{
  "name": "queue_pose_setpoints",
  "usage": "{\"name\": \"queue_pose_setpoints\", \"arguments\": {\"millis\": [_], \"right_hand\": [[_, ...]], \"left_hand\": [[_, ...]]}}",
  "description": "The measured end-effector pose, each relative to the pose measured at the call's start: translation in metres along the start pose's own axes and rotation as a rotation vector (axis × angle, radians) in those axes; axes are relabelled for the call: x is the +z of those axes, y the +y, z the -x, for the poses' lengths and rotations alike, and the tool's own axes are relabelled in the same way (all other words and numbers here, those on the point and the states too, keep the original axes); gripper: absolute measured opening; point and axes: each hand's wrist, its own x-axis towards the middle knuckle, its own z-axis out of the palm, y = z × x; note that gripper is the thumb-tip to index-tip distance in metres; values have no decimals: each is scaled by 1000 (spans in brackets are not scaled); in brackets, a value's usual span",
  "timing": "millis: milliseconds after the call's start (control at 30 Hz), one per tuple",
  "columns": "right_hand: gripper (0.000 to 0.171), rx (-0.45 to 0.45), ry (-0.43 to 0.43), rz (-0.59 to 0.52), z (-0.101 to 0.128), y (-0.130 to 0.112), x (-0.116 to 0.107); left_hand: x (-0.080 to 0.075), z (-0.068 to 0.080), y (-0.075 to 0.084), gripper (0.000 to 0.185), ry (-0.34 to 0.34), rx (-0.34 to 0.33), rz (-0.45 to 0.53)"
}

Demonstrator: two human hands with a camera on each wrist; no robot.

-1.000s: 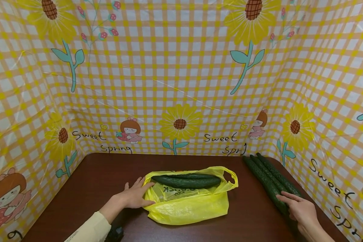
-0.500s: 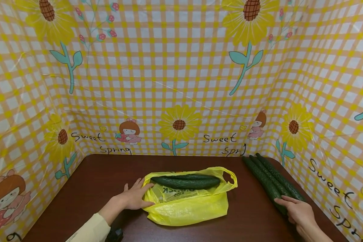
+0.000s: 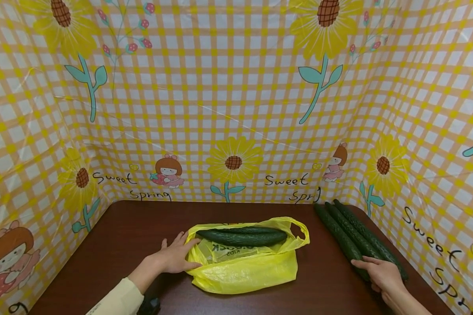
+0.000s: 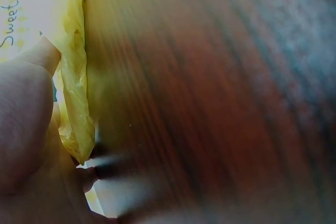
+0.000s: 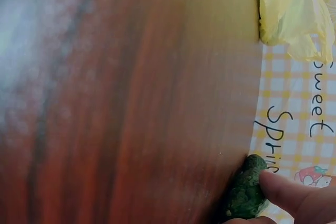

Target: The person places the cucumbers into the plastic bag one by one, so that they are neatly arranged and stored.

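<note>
I'm watching the yellow bag (image 3: 247, 258) lying flat in the middle of the brown table (image 3: 122, 236), mouth turned to the left, with one cucumber in the bag (image 3: 242, 236) stretched across its far side. My left hand (image 3: 176, 256) lies flat with fingers straight on the bag's left rim, pinning the opening to the table, I'd say so the plastic stays put. Over on the right, three loose cucumbers (image 3: 354, 239) lie side by side along the checked wall (image 3: 425, 166). My right hand (image 3: 380, 273) curls its fingers onto the near end of the leftmost one, gripping it; the wrist view shows a fingertip (image 5: 278, 188) on that knobbly tip.
</note>
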Motion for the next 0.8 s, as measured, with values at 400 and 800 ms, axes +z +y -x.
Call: {"name": "queue_pose_setpoints", "arguments": {"millis": [400,800], "right_hand": [[106,-18,2,61,-3,-2,2],[101,-49,10,125,-5,-1,2]], "left_hand": [[9,-10,-13,86,15,6,-5],[15,-16,-22,88,25,7,1]]}}
